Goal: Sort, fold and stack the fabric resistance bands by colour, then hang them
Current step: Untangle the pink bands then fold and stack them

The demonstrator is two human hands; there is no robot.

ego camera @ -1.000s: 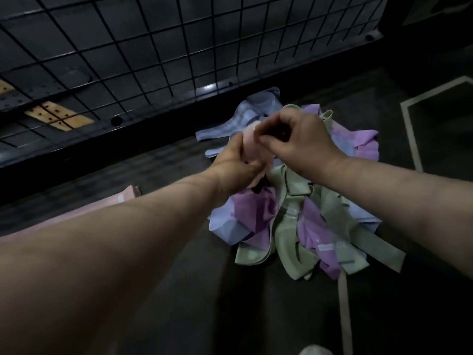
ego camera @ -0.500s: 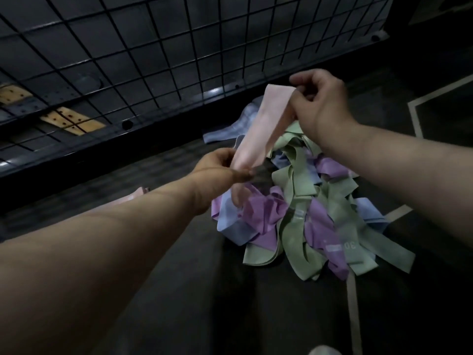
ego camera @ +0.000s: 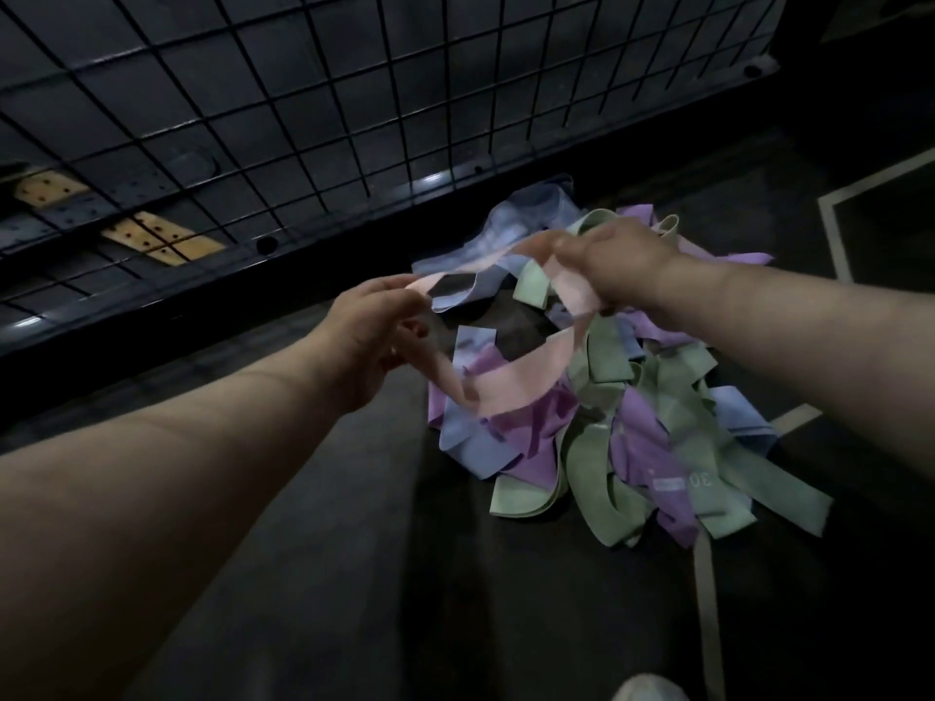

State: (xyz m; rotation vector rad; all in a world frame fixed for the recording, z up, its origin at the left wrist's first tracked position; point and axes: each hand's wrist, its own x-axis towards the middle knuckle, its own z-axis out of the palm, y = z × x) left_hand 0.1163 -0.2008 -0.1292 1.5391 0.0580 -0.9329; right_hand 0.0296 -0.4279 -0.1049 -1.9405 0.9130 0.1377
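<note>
Overall, dim light and motion blur limit detail.

Pink band (ego camera: pixel 511 382): one fabric loop, held open in the air above the pile of bands (ego camera: pixel 632 447), clear of the floor (ego camera: pixel 329 574). Its upper strand is pulled nearly straight. Its lower strand sags in a curve over the purple and blue pieces beneath.

Left hand (ego camera: pixel 374 336): grip closed on the loop's left end, pinched between thumb and fingers. The forearm fills the lower left and is cut off at the edge of view.

Right hand (ego camera: pixel 617 260): back of the hand toward the camera, fingers blurred. The grip appears to be curled round the loop's right end, where the pink strip passes under the palm.

Pile of bands: green, purple and blue loops tangled on the floor, directly under and to the right of the held band. Its far part is hidden behind the right hand and wrist. One label (ego camera: pixel 673 484) reads only as a pale bar, with "30" beside it.

Wire grid panel (ego camera: pixel 303 118): black, standing behind the pile. Yellow perforated pieces (ego camera: pixel 162 240) show through it at left.

Pale line (ego camera: pixel 706 599): runs along the floor from the pile toward the bottom edge.

White shape (ego camera: pixel 650 689): at that edge, cut off, not identifiable.
</note>
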